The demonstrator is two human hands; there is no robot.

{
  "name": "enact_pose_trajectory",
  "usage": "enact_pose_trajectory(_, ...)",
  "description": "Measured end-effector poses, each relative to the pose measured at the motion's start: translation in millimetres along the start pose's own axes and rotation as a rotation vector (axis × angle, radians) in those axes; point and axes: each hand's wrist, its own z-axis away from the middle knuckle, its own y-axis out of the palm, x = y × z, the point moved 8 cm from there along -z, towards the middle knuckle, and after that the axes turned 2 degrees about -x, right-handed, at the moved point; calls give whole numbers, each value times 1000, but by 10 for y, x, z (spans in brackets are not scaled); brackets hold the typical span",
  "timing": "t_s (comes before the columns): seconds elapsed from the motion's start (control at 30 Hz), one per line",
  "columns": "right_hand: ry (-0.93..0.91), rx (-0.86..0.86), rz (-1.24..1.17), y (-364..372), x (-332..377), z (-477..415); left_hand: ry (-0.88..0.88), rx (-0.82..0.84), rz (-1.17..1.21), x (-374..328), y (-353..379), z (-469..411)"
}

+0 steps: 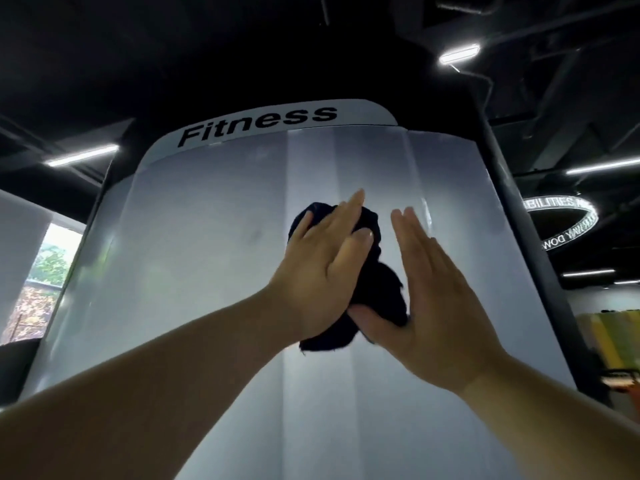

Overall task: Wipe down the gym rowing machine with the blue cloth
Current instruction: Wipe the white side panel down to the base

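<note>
Your left hand lies flat with fingers straight, pressing the dark cloth against the machine's curved white panel, about mid-panel. Your right hand is flat and released too, with its thumb touching the cloth's lower bunch. Bare panel spreads left, right and below, and its right edge meets a black post. The band above reads "Fitness". The ring sign is only partly legible, and the cloth's colour is hard to judge.

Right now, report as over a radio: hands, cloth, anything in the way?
Left hand open, flat on cloth. Right hand open, thumb on cloth. Cloth pressed against white panel. Nothing in the way.
</note>
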Motion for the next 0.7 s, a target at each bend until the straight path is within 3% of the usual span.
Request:
enact_pose_trajectory(0.03,-14,-22,29,-11,25,-14,-106,75,172,6,20,-42)
enact_pose_trajectory(0.1,-63,-67,100,-14,145,-81,-234,36,454,26,-103,-77)
enact_pose_trajectory(0.17,-113,-51,110,103,343,-183,-247,-262,714,67,-433,16)
enact_pose_trajectory(0.23,-169,-24,92,254,590,-308,-270,-608,678,223,-823,237)
enact_pose_trajectory(0.3,-248,-63,135,289,724,-397,-266,-697,470,325,-1003,346)
enact_pose_trajectory(0.37,-191,-177,152,110,475,-485,-259,-569,253,399,-939,379)
enact_pose_trajectory(0.43,104,-274,92,-180,-106,-534,-184,-384,-4,385,-704,436)
enact_pose_trajectory(0.5,337,-243,-3,-305,-504,-439,-13,-289,-224,245,-476,442)
enact_pose_trajectory(0.6,137,-57,16,-194,-262,-184,145,-196,-457,114,-239,336)
enact_pose_trajectory(0.7,-93,64,74,-200,-142,-35,118,-158,-533,172,-144,269)
